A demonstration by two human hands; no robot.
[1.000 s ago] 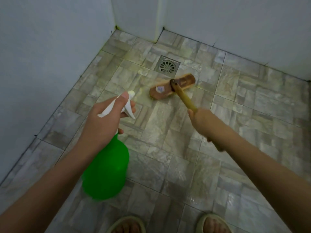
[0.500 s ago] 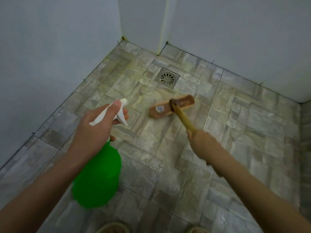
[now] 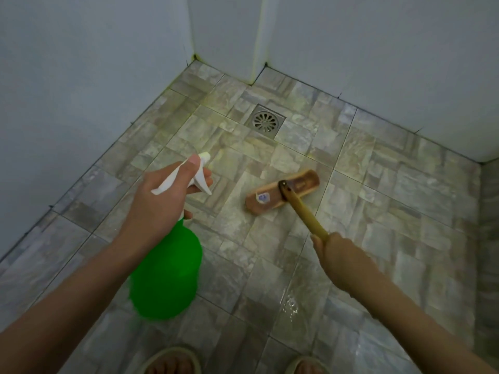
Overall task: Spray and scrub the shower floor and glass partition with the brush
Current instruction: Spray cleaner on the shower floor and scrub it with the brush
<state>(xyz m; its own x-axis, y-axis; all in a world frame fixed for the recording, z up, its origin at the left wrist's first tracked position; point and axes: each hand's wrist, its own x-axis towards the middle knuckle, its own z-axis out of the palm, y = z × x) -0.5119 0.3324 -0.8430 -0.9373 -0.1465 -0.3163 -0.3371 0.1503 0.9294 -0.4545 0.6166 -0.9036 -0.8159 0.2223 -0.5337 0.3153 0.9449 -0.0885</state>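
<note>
Dragging the brush back, by the look of it: in the head view the brush head (image 3: 282, 195) now sits apart from the drain (image 3: 266, 121), where a second ago it was just beside the grate, so I read this as the pull half of a scrub stroke on the shower floor (image 3: 391, 211). Right hand (image 3: 340, 255) is clenched round the yellow handle (image 3: 305, 214), with the brush head down on the tiles. Left hand (image 3: 159, 201) still wraps the neck of the green spray bottle (image 3: 167, 271), thumb along the top of the white nozzle (image 3: 201, 171), fingers curled at the trigger, bottle held off the floor. My guess is the floor work is midway, since yellowish grime shows around the drain and in the corner. Room-wise, the left wall (image 3: 81, 90) runs close on the bottle side, and the back wall (image 3: 378, 63) and jutting corner post (image 3: 224, 36) box in the drain, so strokes have more room rightward and back toward the sandals (image 3: 172, 360). The wet patch (image 3: 290, 306) near the right foot could be slippery. Can't tell which surface is the glass partition.
</note>
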